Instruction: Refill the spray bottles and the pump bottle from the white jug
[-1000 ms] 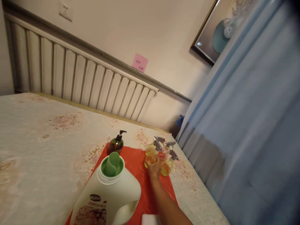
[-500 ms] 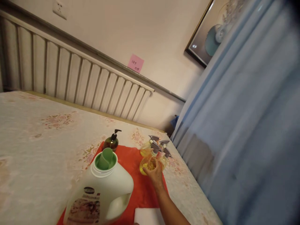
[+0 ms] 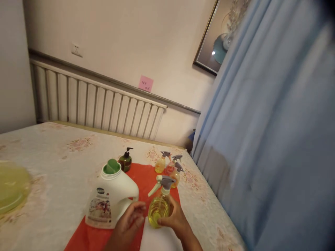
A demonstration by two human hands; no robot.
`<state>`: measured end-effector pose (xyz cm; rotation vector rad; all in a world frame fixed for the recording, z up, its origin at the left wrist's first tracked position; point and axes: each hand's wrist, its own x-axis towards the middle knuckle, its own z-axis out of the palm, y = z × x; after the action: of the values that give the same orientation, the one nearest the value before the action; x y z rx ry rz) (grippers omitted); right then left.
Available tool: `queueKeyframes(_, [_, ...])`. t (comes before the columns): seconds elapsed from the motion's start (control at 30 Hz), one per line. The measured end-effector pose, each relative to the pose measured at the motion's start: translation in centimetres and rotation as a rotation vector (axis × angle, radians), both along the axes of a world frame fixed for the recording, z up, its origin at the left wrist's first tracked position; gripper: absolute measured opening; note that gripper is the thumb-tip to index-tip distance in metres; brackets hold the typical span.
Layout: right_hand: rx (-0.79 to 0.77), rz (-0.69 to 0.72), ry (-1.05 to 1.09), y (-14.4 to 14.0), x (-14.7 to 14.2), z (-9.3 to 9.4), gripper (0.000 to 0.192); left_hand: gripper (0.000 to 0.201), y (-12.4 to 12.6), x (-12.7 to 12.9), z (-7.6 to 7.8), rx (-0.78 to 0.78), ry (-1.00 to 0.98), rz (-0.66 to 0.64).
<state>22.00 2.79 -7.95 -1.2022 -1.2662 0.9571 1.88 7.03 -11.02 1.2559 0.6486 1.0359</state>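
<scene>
My right hand [image 3: 176, 220] is wrapped round the body of a clear spray bottle [image 3: 157, 210] with yellow liquid and a grey-and-white trigger head. It is held upright over a white sheet [image 3: 156, 237]. Just left of the bottle, my left hand [image 3: 130, 221] has its fingers apart, holding nothing. Behind that hand stands a big white jug [image 3: 119, 190] with a printed label, a handle and a green cap [image 3: 112, 166] set in its mouth.
Several more spray bottles [image 3: 160, 164] stand at the back right of a red cloth [image 3: 146, 174]. A dark green pump bottle [image 3: 125, 162] is behind the jug. At far left sits a yellow translucent basin [image 3: 12, 186]. A blue curtain [image 3: 251, 139] hangs along the right side.
My right hand has brought the yellow spray bottle from the back group nearer to me, over the white sheet. My left hand has come into view. The camera has turned left.
</scene>
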Motion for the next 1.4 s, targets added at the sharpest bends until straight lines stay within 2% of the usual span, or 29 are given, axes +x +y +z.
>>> queueKeyframes(0.1, [-0.021,0.139,0.024,-2.9,-0.9,1.1,0.075,0.049,-1.3,0.2,3.4,0.113,0.033,-0.084])
queueKeyframes(0.23, [-0.04,0.288,0.113,-5.9,-1.9,2.1,0.077,0.052,-3.5,0.7,7.1,0.092,0.069,-0.239])
queueKeyframes(0.33, [-0.089,0.349,0.129,-7.6,-2.1,2.5,0.073,0.049,-4.9,0.6,8.7,0.087,0.059,-0.384])
queueKeyframes(0.43, [-0.144,0.35,0.068,-8.9,-1.8,2.3,0.072,0.044,-5.9,0.5,9.4,0.102,0.046,-0.45])
queueKeyframes(0.6, [-0.173,0.29,0.069,-9.9,-1.3,1.9,0.08,0.035,-6.8,1.2,9.5,0.003,-0.031,-0.478])
queueKeyframes(0.67, [-0.156,0.33,0.083,-10.0,-1.4,2.1,0.078,0.03,-6.9,1.7,9.2,-0.033,-0.043,-0.424])
queueKeyframes(0.73, [-0.147,0.347,0.056,-9.9,-1.5,2.4,0.072,0.033,-7.0,2.3,8.8,-0.036,-0.067,-0.353])
queueKeyframes(0.9, [-0.185,0.282,-0.055,-9.7,-1.9,2.8,0.066,0.046,-7.1,2.9,8.3,0.021,-0.071,-0.217])
queueKeyframes(0.97, [-0.194,0.283,-0.043,-9.6,-2.1,2.7,0.068,0.05,-7.1,2.5,8.3,-0.001,-0.076,-0.246])
queueKeyframes(1.07, [-0.192,0.313,0.006,-9.5,-2.2,2.3,0.071,0.059,-7.0,1.1,8.5,-0.038,-0.079,-0.383])
queueKeyframes(1.17, [-0.196,0.325,0.027,-9.3,-2.3,2.0,0.073,0.043,-6.9,0.0,8.8,-0.017,-0.009,-0.438])
queueKeyframes(1.27, [-0.216,0.291,-0.029,-9.2,-2.5,2.0,0.075,0.034,-6.9,-0.1,8.4,-0.032,-0.03,-0.376])
queueKeyframes(1.4, [-0.176,0.309,-0.028,-9.2,-3.0,2.0,0.069,0.041,-6.9,0.8,7.1,-0.056,-0.076,-0.231])
